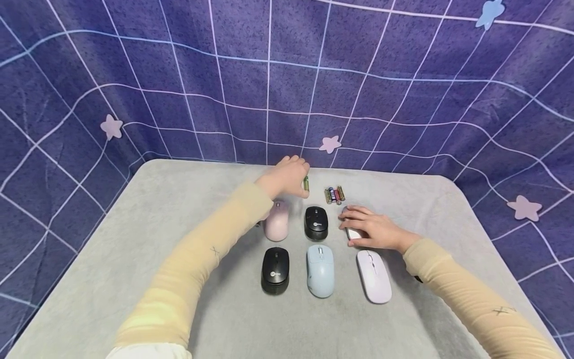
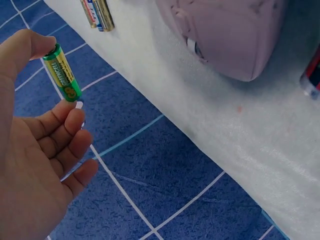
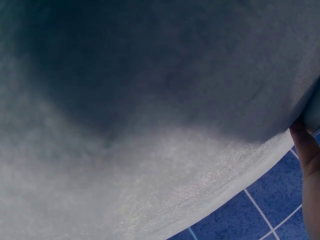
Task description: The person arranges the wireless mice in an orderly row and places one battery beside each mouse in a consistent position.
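Note:
My left hand (image 1: 289, 175) pinches a green AA battery (image 2: 62, 72) between thumb and fingertip in the left wrist view, the other fingers loosely bent. It hovers near the table's far edge, beyond a pink mouse (image 1: 277, 222). In the head view my right hand (image 1: 374, 229) rests over a white mouse (image 1: 353, 233), fingers spread across it and covering most of it. Its thumb (image 3: 306, 142) shows at the right edge of the right wrist view. A black mouse (image 1: 316, 223) sits between the hands, with a small row of batteries (image 1: 335, 195) behind it.
Nearer on the grey table (image 1: 224, 309) lie another black mouse (image 1: 275, 269), a light blue mouse (image 1: 320, 270) and a pale lilac mouse (image 1: 374, 276). A red and black battery end (image 2: 312, 77) shows beside the pink mouse. A blue patterned cloth (image 1: 242, 75) hangs behind the table.

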A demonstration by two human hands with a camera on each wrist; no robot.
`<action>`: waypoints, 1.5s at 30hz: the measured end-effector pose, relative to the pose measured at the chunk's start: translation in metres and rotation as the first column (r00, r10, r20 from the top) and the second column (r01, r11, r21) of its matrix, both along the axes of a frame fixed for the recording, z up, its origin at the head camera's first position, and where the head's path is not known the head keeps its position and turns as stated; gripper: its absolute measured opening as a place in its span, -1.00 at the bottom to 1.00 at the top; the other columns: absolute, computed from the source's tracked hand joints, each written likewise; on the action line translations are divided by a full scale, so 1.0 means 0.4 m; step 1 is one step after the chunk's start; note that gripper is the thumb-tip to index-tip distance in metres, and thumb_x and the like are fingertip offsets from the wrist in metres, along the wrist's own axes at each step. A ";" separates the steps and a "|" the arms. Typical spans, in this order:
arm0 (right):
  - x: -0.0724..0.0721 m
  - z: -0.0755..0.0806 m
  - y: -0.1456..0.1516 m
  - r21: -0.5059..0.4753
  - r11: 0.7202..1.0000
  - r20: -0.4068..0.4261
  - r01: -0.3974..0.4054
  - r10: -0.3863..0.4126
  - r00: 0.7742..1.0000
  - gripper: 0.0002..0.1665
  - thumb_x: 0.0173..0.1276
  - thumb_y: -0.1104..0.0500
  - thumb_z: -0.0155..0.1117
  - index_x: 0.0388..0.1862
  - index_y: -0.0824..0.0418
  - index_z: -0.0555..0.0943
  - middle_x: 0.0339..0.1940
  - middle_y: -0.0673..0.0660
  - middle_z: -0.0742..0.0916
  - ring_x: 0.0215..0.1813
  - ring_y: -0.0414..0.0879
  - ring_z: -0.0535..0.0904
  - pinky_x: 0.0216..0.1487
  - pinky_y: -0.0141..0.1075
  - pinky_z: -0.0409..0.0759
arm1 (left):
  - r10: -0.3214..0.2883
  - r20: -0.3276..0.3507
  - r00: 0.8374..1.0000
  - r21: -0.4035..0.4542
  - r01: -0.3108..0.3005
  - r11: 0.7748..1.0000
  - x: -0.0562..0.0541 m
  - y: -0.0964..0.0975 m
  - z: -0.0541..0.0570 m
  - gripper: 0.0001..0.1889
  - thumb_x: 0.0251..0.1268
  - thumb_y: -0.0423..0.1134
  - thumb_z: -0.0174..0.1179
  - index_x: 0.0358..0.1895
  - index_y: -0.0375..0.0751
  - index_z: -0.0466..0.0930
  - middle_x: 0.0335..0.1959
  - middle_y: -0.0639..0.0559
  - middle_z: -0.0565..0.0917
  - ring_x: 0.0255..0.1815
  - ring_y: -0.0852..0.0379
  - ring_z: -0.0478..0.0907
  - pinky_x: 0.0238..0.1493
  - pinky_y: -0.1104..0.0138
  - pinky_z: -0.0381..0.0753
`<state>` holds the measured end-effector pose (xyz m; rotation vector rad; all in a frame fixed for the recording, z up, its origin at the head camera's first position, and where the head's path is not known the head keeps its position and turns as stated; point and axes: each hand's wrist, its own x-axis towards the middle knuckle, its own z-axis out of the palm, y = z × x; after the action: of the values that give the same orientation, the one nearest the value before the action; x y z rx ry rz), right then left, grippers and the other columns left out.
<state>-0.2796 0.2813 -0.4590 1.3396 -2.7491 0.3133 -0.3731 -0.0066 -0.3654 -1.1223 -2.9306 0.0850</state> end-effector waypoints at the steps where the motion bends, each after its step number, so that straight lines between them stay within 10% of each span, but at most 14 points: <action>1: 0.000 0.000 0.000 0.000 1.000 0.001 0.001 -0.001 1.000 -0.49 0.20 -0.21 0.27 0.10 -0.10 0.56 0.30 -0.02 0.50 0.42 0.09 0.22 0.17 0.08 0.42 | 0.001 -0.003 1.000 0.006 -0.001 1.000 0.005 -0.003 -0.001 -0.36 -0.08 0.20 0.22 -0.01 -0.19 0.46 -0.07 0.00 0.50 -0.04 0.03 0.33 0.01 0.21 0.30; 25: 0.002 -0.003 0.002 0.003 1.000 -0.007 -0.001 0.001 1.000 -0.48 0.21 -0.23 0.25 0.12 -0.10 0.55 0.31 -0.03 0.49 0.43 0.10 0.21 0.14 0.11 0.44 | -0.035 -0.011 0.999 -0.007 0.035 0.999 0.112 -0.047 -0.059 -0.31 -0.09 0.20 0.30 0.03 -0.26 0.48 -0.02 -0.06 0.51 0.03 -0.02 0.36 0.10 0.16 0.31; 45: 0.003 -0.002 -0.001 -0.008 1.000 -0.007 -0.015 0.015 1.000 -0.47 0.21 -0.20 0.27 0.13 -0.07 0.55 0.31 0.02 0.49 0.41 0.14 0.22 0.12 0.14 0.44 | -0.085 0.031 0.996 -0.089 0.087 0.992 0.137 -0.035 -0.130 -0.29 -0.11 0.23 0.30 0.05 -0.23 0.50 -0.06 0.00 0.53 -0.07 0.07 0.36 0.03 0.26 0.32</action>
<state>-0.2783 0.2810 -0.4597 1.3576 -2.7300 0.3198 -0.3183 -0.0204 -0.4174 -1.2696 -2.9241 0.2062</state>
